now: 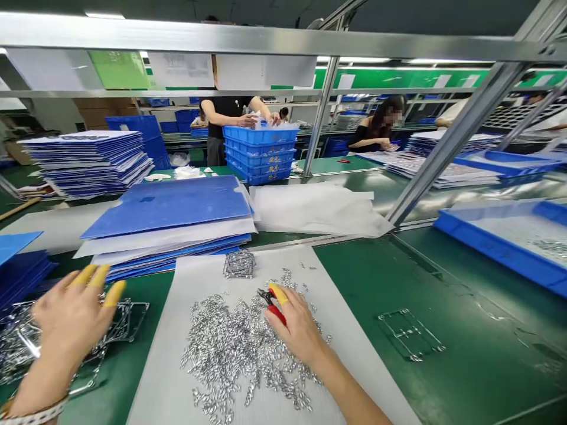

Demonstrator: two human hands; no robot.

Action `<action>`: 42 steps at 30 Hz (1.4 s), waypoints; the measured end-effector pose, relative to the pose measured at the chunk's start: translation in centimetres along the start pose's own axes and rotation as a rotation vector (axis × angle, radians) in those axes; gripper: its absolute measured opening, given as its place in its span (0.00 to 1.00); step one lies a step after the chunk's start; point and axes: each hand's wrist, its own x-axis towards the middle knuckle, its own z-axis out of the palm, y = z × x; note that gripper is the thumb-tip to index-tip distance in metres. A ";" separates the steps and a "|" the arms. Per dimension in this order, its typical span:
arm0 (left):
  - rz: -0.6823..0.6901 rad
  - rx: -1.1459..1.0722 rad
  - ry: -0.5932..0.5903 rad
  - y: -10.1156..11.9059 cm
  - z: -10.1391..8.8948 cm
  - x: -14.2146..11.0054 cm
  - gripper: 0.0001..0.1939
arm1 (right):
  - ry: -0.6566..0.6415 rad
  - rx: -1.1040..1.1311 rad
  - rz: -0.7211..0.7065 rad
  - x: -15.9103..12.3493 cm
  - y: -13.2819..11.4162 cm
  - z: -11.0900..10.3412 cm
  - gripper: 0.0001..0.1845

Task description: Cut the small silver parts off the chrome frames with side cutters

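Orange characters mark the crates toward their front's right edge, too small to read. Faint print on a hanging sheet is illegible.

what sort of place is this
Probably a factory workshop: a heap of small metal pieces lies on a white sheet, blue crates are stacked beyond, and a co-worker has both hands at the top crate.

Fingers of the left hand partly hid metal frames beneath, cut off leftward; fingers of the right hand partly covered red-handled nippers.
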 end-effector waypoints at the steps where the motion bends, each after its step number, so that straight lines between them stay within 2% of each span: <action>1: 0.119 -0.106 -0.050 3.0 1.1 -0.1 0.30 | 0.059 0.035 0.012 0.1 0.3 0.4 0.21; 3: 0.219 -0.435 -0.174 9.4 4.0 -0.4 0.28 | 0.158 0.099 0.020 0.3 1.0 1.0 0.21; 6: 0.123 -0.846 -0.414 17.4 8.9 -0.4 0.29 | 0.217 0.146 0.014 0.2 1.9 1.5 0.21; 8: 0.094 -0.907 -0.454 20.8 11.9 -0.2 0.28 | 0.214 0.140 0.014 -0.2 2.4 1.5 0.21; 11: 0.056 -0.916 -0.470 23.1 15.1 0.6 0.20 | 0.208 0.134 0.030 -0.5 3.0 1.2 0.22; 13: 0.049 -0.907 -0.499 23.3 16.0 1.1 0.19 | 0.216 0.155 0.038 -0.6 3.1 1.0 0.22; 15: 0.066 -0.898 -0.529 23.0 15.9 1.4 0.24 | 0.233 0.183 0.031 -0.5 3.0 0.7 0.22; 18: 0.102 -0.910 -0.515 22.0 14.0 1.0 0.36 | 0.228 0.205 0.018 -0.5 2.7 0.3 0.22; 19: 0.071 -0.976 -0.493 21.5 13.0 0.5 0.37 | 0.208 0.205 0.020 -0.5 2.6 0.2 0.23; 21: -0.099 -1.233 -0.502 20.6 10.6 -1.0 0.36 | 0.146 0.191 0.025 -0.6 2.2 0.0 0.23; 24: -0.499 -1.680 -0.676 19.2 7.4 -4.5 0.33 | 0.033 0.132 -0.010 -0.6 0.8 0.2 0.22; 27: -0.750 -1.865 -0.816 18.2 5.7 -8.5 0.31 | -0.101 0.062 -0.089 -0.2 -1.7 0.3 0.20; 30: -0.879 -1.933 -0.840 17.5 5.4 -11.5 0.29 | -0.238 -0.008 -0.166 0.7 -4.8 0.1 0.17; 33: -0.973 -1.958 -0.805 16.9 5.8 -12.9 0.26 | -0.324 -0.111 -0.200 1.8 -7.5 -0.5 0.17; 37: -1.017 -1.941 -0.758 16.0 6.3 -13.2 0.24 | -0.395 -0.233 -0.231 2.8 -9.7 -0.9 0.17; 42: -1.016 -1.936 -0.687 15.8 6.4 -13.2 0.22 | -0.444 -0.284 -0.242 3.0 -10.8 -0.6 0.14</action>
